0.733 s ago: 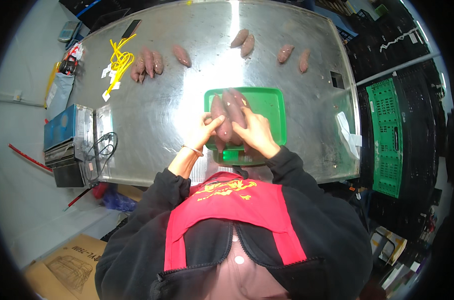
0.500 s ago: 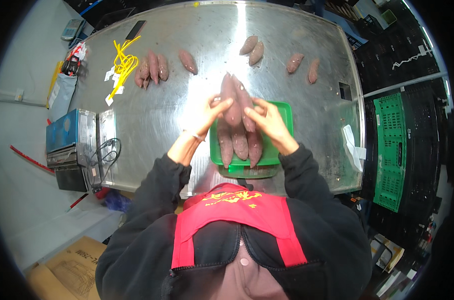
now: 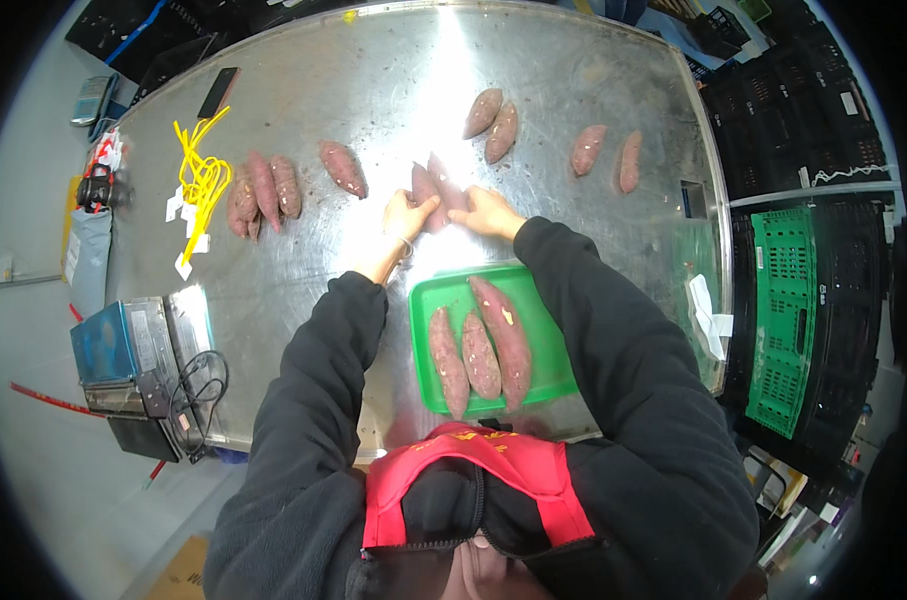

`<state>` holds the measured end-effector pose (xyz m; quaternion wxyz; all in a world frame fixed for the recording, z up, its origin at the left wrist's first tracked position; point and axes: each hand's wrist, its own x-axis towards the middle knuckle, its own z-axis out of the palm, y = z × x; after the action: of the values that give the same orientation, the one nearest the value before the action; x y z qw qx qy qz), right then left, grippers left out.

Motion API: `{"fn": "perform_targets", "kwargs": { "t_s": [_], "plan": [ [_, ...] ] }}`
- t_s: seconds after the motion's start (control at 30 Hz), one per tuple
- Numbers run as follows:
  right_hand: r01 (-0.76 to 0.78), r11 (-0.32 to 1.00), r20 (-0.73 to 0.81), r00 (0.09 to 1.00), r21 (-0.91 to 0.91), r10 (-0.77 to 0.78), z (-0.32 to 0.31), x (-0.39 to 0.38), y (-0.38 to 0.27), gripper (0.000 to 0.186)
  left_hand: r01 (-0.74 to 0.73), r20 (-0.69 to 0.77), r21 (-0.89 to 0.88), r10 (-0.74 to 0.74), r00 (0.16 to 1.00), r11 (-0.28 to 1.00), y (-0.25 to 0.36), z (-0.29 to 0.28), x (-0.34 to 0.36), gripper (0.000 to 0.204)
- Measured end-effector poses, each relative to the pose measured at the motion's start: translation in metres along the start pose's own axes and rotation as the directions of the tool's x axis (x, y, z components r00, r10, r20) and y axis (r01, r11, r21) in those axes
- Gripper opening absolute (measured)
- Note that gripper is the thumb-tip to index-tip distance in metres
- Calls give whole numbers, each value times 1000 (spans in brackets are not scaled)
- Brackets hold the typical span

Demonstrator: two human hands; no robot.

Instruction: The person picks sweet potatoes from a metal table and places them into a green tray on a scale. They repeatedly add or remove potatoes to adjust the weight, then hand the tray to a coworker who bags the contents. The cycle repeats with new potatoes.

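Over the steel table, just beyond the green tray, my two hands grip a pair of sweet potatoes set side by side. My left hand is closed on the left sweet potato, thumb on top. With its fingers around the right sweet potato, my right hand holds it from the other side. Glare blurs this pair, and whether they touch the metal I cannot tell. Three sweet potatoes lie lengthwise in the tray, the longest one at the right.
A cluster of sweet potatoes and a single one lie left. Two lie far middle, two more far right. Yellow straps, a phone and a blue-topped device line the left side; white paper lies right.
My hands have carried the two sweet potatoes forward, from above the tray to beyond it. The tray and its three sweet potatoes are now uncovered. The whole view has shifted.
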<state>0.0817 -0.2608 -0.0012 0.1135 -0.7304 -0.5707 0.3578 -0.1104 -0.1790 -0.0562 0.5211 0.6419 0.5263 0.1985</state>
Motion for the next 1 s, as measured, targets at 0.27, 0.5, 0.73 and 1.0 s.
{"fn": "perform_targets", "kwargs": {
  "t_s": [0.27, 0.5, 0.73, 1.0],
  "plan": [
    [137, 990, 41, 990, 23, -138, -12, -14, -4, 60, -115, -117, 359, 167, 979, 926, 21, -33, -16, 52],
    [-43, 981, -731, 662, 187, 168, -61, -12, 68, 35, 36, -554, 511, 297, 778, 859, 6, -104, 32, 81],
    [-421, 801, -716, 384, 426, 583, -105, 14, 160, 66, 174, -468, 547, 126, 875, 819, -12, -102, 55, 81],
    [-368, 798, -476, 655, 477, 587, -89, 28, 132, 55, -97, -185, -30, 90, 979, 995, -2, -82, 25, 76]
  ]
}}
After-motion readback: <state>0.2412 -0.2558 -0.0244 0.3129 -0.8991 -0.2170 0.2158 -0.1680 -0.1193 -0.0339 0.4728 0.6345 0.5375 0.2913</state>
